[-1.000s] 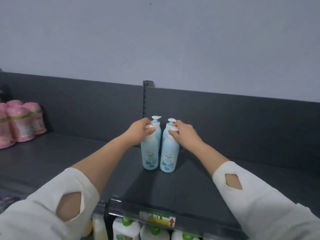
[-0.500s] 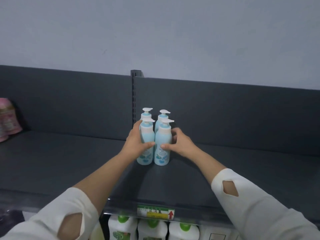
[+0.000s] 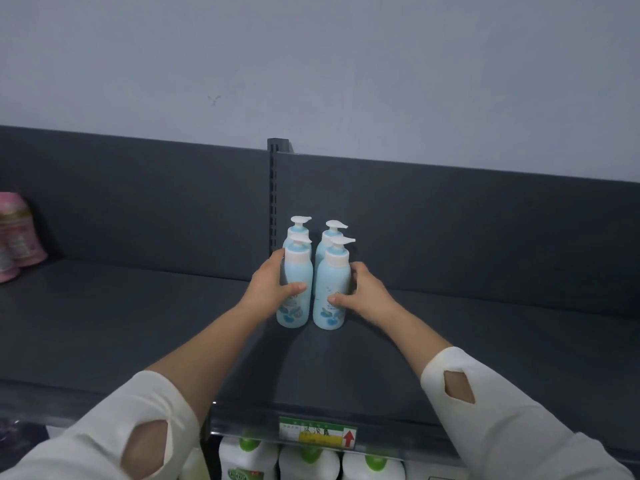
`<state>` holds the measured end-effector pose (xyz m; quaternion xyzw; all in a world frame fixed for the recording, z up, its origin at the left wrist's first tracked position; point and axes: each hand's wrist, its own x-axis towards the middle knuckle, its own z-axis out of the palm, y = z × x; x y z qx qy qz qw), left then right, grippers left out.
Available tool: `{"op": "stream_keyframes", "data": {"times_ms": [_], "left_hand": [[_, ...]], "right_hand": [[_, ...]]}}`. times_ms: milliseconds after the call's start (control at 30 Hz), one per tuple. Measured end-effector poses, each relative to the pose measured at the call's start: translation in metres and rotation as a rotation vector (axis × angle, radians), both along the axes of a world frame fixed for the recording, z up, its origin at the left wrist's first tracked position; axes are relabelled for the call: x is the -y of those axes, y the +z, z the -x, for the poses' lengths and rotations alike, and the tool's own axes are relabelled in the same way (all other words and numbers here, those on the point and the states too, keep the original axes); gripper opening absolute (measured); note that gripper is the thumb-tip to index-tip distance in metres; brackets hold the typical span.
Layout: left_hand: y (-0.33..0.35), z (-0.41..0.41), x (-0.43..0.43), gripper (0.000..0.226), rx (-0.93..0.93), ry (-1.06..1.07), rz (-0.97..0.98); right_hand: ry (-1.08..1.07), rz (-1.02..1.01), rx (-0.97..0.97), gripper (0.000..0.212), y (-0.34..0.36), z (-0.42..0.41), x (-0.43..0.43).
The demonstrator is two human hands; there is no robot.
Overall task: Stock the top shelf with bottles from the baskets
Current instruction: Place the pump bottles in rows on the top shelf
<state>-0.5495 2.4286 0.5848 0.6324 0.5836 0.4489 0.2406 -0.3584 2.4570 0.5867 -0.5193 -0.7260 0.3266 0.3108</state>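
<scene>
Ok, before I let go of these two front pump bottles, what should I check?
1. The front left bottle is upright, base on the top shelf: ok.
2. The front right bottle is upright, base down: ok.
3. Both line up in front of the back two bottles: ok.
4. Neither front one leans on the back row: cannot tell.
5. The left hand and right hand each grip only their own bottle: ok.
6. Bare shelf to the right for more stock: ok.
</scene>
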Motion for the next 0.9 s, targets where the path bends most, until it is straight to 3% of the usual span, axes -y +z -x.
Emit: {"op": "stream_keyframes", "data": {"times_ms": [167, 467, 567, 700, 767, 900], "left_hand": [[0.0, 0.001, -0.008, 0.062, -0.012, 0.017, -0.01], [-0.004, 0.003, -0.007, 0.071, -0.021, 0.04, -0.02], [-0.001, 0.006, 0.004, 0.065, -0.07, 0.111, -0.034], [0.0, 0.01, 0.034, 0.041, -0.298, 0.235, -0.034], [-0.002, 0.013, 0.054, 0.029, -0.412, 0.307, -0.027], [-0.009, 0.024, 0.097, 0.027, -0.561, 0.407, 0.01]], "right_hand": [[-0.036, -0.038, -0.002, 0.057, -0.004, 0.008, -0.003], [-0.009, -0.019, 0.018, 0.069, -0.005, 0.006, -0.005], [-0.101, -0.136, 0.213, 0.064, -0.002, 0.004, 0.001], [-0.209, -0.447, 0.479, 0.031, 0.009, -0.002, 0.023], [-0.115, -0.558, 0.55, 0.026, 0.011, -0.002, 0.032], [0.096, -0.647, 0.563, 0.03, 0.011, 0.014, 0.049]]}}
